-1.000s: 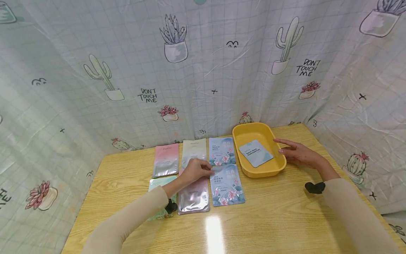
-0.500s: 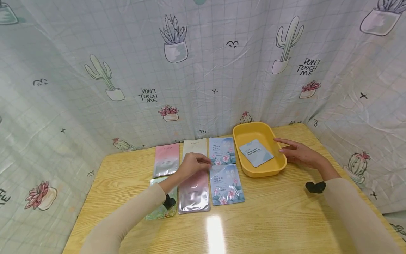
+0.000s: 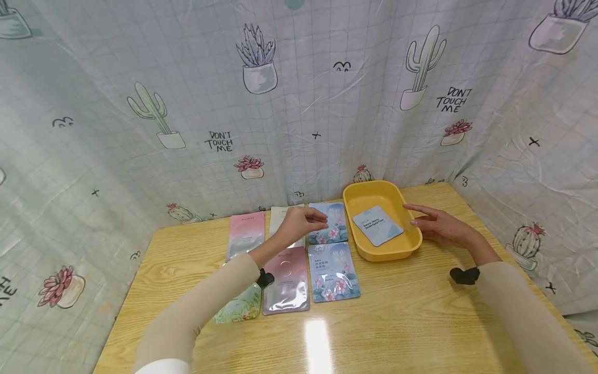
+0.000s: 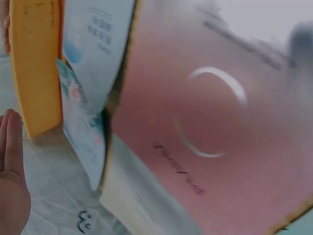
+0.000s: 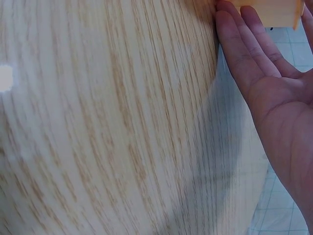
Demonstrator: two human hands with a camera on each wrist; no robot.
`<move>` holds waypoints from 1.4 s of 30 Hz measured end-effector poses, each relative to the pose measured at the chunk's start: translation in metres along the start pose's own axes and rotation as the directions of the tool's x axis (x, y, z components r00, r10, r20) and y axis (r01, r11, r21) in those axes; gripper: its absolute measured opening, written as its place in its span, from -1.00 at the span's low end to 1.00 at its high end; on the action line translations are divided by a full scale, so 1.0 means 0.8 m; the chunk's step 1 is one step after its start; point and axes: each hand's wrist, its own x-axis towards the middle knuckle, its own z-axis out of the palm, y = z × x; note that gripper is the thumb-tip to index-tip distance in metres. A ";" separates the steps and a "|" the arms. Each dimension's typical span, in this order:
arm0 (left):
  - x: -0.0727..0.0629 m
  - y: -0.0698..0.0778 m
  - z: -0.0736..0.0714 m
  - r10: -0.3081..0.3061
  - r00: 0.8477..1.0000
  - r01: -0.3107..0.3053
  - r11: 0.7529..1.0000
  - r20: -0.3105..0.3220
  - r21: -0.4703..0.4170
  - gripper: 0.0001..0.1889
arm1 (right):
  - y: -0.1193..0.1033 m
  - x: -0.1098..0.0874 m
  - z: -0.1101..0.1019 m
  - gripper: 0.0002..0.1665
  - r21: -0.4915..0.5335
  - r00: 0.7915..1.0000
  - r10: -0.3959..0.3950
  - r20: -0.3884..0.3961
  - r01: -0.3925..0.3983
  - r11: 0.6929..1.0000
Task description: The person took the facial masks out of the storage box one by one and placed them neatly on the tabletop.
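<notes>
My left hand point(image 3: 299, 227) hovers over the cream sachet point(image 3: 279, 214) and the back blue floral sachet point(image 3: 334, 228), with nothing in its fingers. Its straight fingers point(image 4: 13, 142) show at the edge of the left wrist view. Below it lie a front blue floral sachet point(image 3: 334, 272) and a pink-silver sachet point(image 3: 286, 280). My right hand point(image 3: 441, 227) rests at the right side of the yellow tray point(image 3: 383, 253), fingers extended by its rim. A pale blue sachet point(image 3: 378, 225) lies tilted inside the tray.
Farther left, another pink sachet point(image 3: 246, 234) lies behind a green sachet point(image 3: 243, 306), which my left forearm partly covers. A patterned curtain point(image 3: 299, 104) hangs behind the wooden table point(image 3: 392, 322). Light glares off the table's front.
My left hand has left the top edge of the front blue sachet, drawn back a little, then risen right toward the back blue sachet. The right hand and tray have stayed still.
</notes>
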 end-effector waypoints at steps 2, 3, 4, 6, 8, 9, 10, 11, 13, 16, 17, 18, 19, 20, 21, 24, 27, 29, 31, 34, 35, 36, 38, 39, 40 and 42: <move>0.010 0.008 0.006 0.025 1.000 -0.025 1.000 0.019 0.010 -0.80 | 0.001 0.000 -0.001 -0.21 0.007 1.000 0.001 0.000 -0.001 1.000; 0.015 0.012 0.009 0.036 0.999 -0.036 0.999 0.029 0.013 -0.79 | 0.001 0.000 -0.001 -0.22 0.009 1.000 0.000 0.001 0.000 1.000; 0.021 0.015 0.013 0.045 0.998 -0.046 0.999 0.038 0.017 -0.77 | 0.002 0.000 -0.002 -0.22 0.009 1.000 0.000 0.000 0.000 1.000; 0.033 0.024 0.021 0.049 0.997 -0.050 0.999 0.054 0.017 -0.74 | 0.002 -0.001 -0.002 -0.22 0.011 1.000 0.000 -0.002 0.000 1.000; 0.046 0.033 0.029 0.042 0.997 -0.043 0.999 0.067 0.014 -0.69 | 0.002 -0.001 -0.003 -0.22 0.005 1.000 -0.001 -0.004 0.001 1.000; 0.053 0.038 0.033 0.036 0.996 -0.038 0.999 0.076 0.020 -0.66 | 0.002 -0.002 -0.003 -0.22 0.002 1.000 -0.001 -0.006 0.001 1.000; 0.060 0.043 0.038 0.036 0.996 -0.038 0.999 0.087 0.029 -0.63 | 0.002 -0.002 -0.003 -0.22 -0.003 1.000 -0.001 -0.008 0.001 1.000; 0.067 0.048 0.042 0.038 0.994 -0.042 0.998 0.099 0.044 -0.59 | 0.001 -0.003 -0.003 -0.22 -0.007 1.000 0.000 -0.012 0.000 1.000; 0.081 0.058 0.051 0.044 0.991 -0.054 0.995 0.125 0.081 -0.54 | 0.001 -0.004 -0.002 -0.22 -0.012 1.000 -0.001 -0.016 0.001 1.000; 0.103 0.071 0.066 0.048 0.986 -0.067 0.990 0.158 0.122 -0.50 | 0.001 -0.005 -0.002 -0.22 -0.013 1.000 -0.002 -0.018 0.001 1.000; 0.110 0.074 0.071 0.040 0.986 -0.062 0.989 0.161 0.134 -0.49 | 0.001 -0.005 -0.002 -0.23 -0.013 1.000 -0.001 -0.017 0.001 1.000; 0.116 0.078 0.076 0.028 0.986 -0.050 0.990 0.164 0.135 -0.48 | 0.001 -0.005 -0.003 -0.23 -0.013 1.000 -0.003 -0.015 0.002 1.000; 0.123 0.080 0.081 0.019 0.986 -0.043 0.988 0.164 0.145 -0.47 | 0.001 -0.006 -0.003 -0.23 -0.016 1.000 -0.002 -0.013 0.002 1.000; 0.129 0.083 0.085 0.002 0.986 -0.027 0.989 0.167 0.148 -0.46 | 0.001 -0.006 -0.003 -0.23 -0.018 1.000 -0.003 -0.010 0.003 1.000; 0.135 0.085 0.089 -0.014 0.986 -0.012 0.988 0.169 0.156 -0.44 | 0.001 -0.006 -0.003 -0.23 -0.020 1.000 -0.004 -0.007 0.004 1.000; 0.150 0.090 0.099 -0.051 0.982 0.020 0.986 0.180 0.166 -0.42 | 0.000 -0.006 -0.004 -0.23 -0.028 1.000 -0.006 -0.003 0.006 1.000; 0.161 0.091 0.105 -0.092 0.977 0.059 0.983 0.192 0.174 -0.44 | 0.000 -0.005 -0.005 -0.24 -0.035 1.000 -0.006 -0.006 0.006 0.999; 0.166 0.091 0.107 -0.127 0.972 0.093 0.981 0.200 0.170 -0.45 | 0.000 -0.004 -0.005 -0.24 -0.041 1.000 -0.004 -0.011 0.004 0.999; 0.167 0.090 0.108 -0.175 0.960 0.145 0.978 0.217 0.149 -0.44 | 0.000 -0.004 -0.005 -0.24 -0.044 1.000 -0.002 -0.015 0.002 0.999; 0.168 0.087 0.112 -0.234 0.939 0.212 0.971 0.251 0.114 -0.44 | 0.000 -0.003 -0.005 -0.24 -0.043 1.000 0.001 -0.016 -0.002 0.999; 0.169 0.086 0.114 -0.249 0.933 0.227 0.967 0.261 0.113 -0.44 | 0.000 -0.003 -0.005 -0.24 -0.044 1.000 0.001 -0.017 -0.001 0.999; 0.169 0.085 0.116 -0.257 0.929 0.236 0.966 0.267 0.108 -0.44 | 0.000 -0.003 -0.004 -0.24 -0.043 1.000 0.001 -0.016 -0.001 0.999; 0.173 0.081 0.121 -0.272 0.923 0.246 0.961 0.273 0.126 -0.45 | 0.000 -0.002 -0.004 -0.24 -0.044 1.000 0.000 -0.015 -0.001 0.999; 0.174 0.079 0.123 -0.268 0.922 0.240 0.962 0.278 0.132 -0.45 | 0.000 -0.001 -0.003 -0.25 -0.047 1.000 -0.002 -0.013 0.001 0.999; 0.175 0.077 0.124 -0.263 0.923 0.231 0.963 0.281 0.142 -0.46 | 0.000 -0.001 -0.003 -0.25 -0.050 1.000 -0.004 -0.012 0.003 0.999; 0.176 0.072 0.127 -0.258 0.922 0.228 0.964 0.288 0.136 -0.46 | 0.000 0.001 -0.001 -0.25 -0.053 1.000 -0.008 -0.008 0.007 0.999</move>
